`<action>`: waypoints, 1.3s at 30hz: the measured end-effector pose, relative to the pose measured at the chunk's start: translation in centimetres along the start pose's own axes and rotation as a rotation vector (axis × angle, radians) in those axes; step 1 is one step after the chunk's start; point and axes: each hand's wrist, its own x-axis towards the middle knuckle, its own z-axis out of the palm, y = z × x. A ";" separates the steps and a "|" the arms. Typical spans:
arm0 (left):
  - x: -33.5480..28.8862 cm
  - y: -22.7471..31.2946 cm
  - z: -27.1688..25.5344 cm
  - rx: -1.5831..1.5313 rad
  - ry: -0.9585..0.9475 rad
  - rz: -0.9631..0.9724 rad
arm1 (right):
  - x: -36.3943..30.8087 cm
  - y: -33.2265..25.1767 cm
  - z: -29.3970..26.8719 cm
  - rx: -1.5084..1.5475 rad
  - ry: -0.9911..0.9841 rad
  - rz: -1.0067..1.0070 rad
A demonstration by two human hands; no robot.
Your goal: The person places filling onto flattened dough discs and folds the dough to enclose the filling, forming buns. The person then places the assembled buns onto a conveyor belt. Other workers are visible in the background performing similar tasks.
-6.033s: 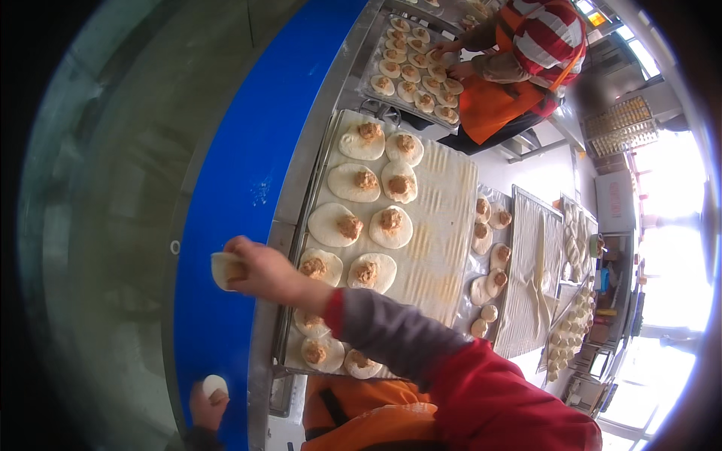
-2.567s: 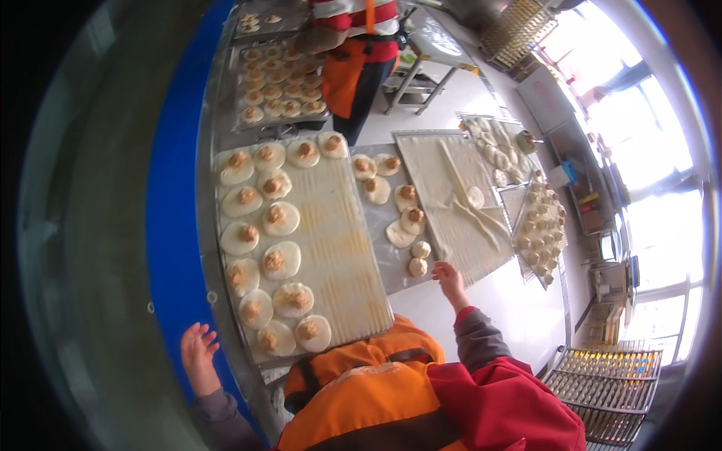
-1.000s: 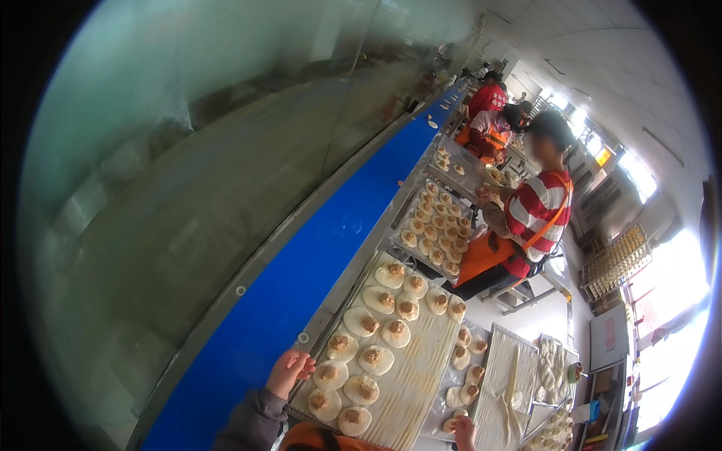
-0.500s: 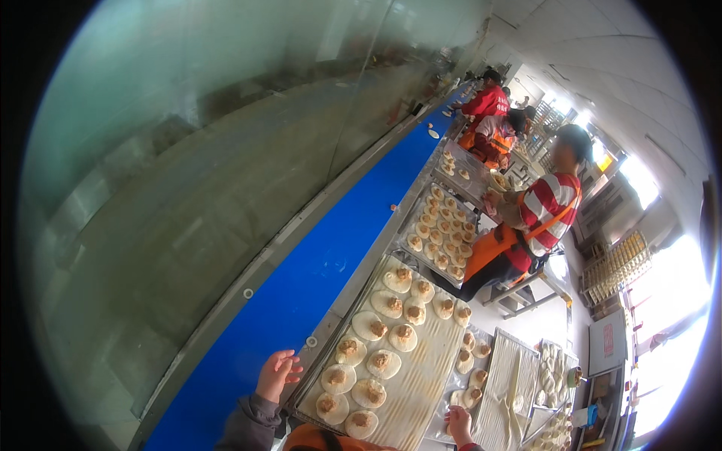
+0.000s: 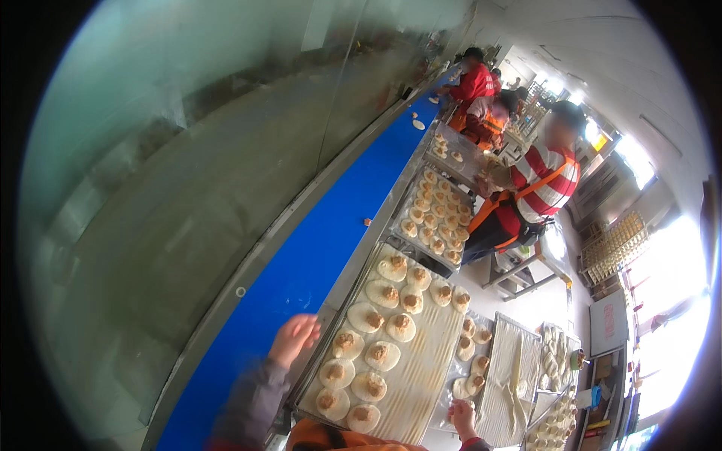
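**Fourteen topped dough rounds beside the blue belt, two hands spread wide**

From my end I count fourteen dough rounds (image 5: 392, 359) on the near tray (image 5: 421, 383): two columns of six along its left, plus two at the far end starting a third. Each bears one brown filling mound (image 5: 379, 351). I'd guess they sit left because the blue belt (image 5: 301, 255) runs along that side, and nearly single-file to limit sticking.

The left hand (image 5: 295, 340), blurred, hovers by the belt's right edge, fingers loosely parted, with nothing visible in its grasp. The right hand (image 5: 462, 417) reaches over the side tray (image 5: 456, 367), fingers bent; I can't tell whether it grips anything. Just beyond it I make out five topped pieces and one plain piece (image 5: 459, 388).

The far tray (image 5: 418, 248) is packed too tightly for me to count, perhaps to save space. At least three co-workers line the belt's right.
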 end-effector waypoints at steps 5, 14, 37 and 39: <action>16.7 -0.3 2.3 0.231 -0.027 0.133 | -0.6 2.6 -0.4 0.115 0.023 0.032; 28.2 -3.0 4.3 1.390 0.196 0.641 | -8.9 7.2 -4.4 0.063 0.214 0.108; -2.8 -8.4 19.6 0.355 -0.327 -0.008 | -3.5 -12.9 5.5 0.930 -0.440 0.001; -5.3 -11.1 25.4 0.570 -0.381 0.270 | -3.7 -13.0 5.7 0.957 -0.417 0.182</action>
